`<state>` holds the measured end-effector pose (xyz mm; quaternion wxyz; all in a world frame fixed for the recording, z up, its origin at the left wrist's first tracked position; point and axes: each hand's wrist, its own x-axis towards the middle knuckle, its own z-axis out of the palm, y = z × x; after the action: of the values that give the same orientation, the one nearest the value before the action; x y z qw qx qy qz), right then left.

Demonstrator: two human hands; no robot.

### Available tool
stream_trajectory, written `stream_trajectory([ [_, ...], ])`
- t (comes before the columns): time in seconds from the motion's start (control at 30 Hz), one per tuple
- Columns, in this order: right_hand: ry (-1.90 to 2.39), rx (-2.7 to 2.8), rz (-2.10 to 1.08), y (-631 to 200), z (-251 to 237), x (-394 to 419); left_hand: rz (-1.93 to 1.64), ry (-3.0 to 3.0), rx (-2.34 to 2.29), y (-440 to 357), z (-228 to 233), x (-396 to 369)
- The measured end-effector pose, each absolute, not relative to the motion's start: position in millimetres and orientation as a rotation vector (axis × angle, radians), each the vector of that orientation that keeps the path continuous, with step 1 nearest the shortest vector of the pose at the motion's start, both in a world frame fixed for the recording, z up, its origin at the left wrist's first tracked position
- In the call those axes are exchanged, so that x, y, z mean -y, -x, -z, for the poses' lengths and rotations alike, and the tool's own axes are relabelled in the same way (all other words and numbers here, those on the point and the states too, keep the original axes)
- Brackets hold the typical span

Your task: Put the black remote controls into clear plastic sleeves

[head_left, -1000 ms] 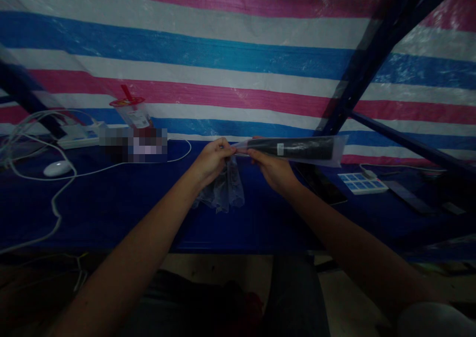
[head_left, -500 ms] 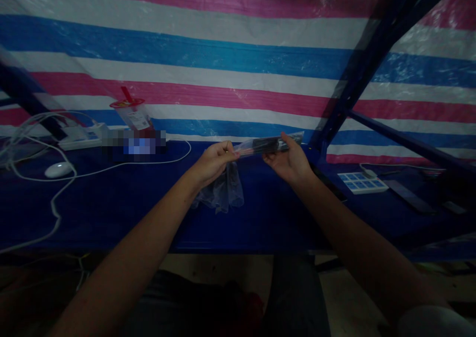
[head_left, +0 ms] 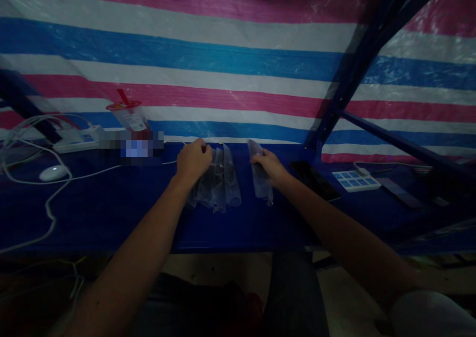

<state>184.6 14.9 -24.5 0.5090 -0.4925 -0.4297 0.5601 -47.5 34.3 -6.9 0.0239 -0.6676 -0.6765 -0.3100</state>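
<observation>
My right hand pinches a clear plastic bag that stands lengthwise over the blue tabletop, thumb on its near face. What lies inside that bag is too dim to make out. Several other clear plastic bags, long and narrow, lie side by side on the table to its left. At the left end of this row is my left hand, its fingers curled and closed. The fingertips face away from me, so anything in them is hidden.
A black phone lies right of my right hand, beside a white power strip and a grey flat device. On the left are a lidded cup, a white mouse and looped white cables. Striped sheeting hangs behind.
Both hands have come down and apart. The bag in my right hand has turned from sideways to lengthwise. My left hand has let go of its end and moved left over the row.
</observation>
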Motion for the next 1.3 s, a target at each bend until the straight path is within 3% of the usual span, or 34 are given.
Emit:
stream_trajectory([
  [0.17,1.202,1.256,-1.196,-163.9,47.8,-30.6,0.478,2.058,2.405,64.4,22.9,-52.5],
  [0.57,1.397,1.643,-0.745,-153.3,63.5,-50.2,0.733,2.245,2.153,71.3,35.9,-68.1],
  [0.87,1.733,1.662,-0.358,-242.5,49.0,-63.2,0.145,2.197,2.009,98.8,40.9,-79.3],
  [1.3,1.707,1.837,-0.340,-233.1,56.0,-62.7,0.156,2.195,2.049,100.0,44.3,-75.0],
])
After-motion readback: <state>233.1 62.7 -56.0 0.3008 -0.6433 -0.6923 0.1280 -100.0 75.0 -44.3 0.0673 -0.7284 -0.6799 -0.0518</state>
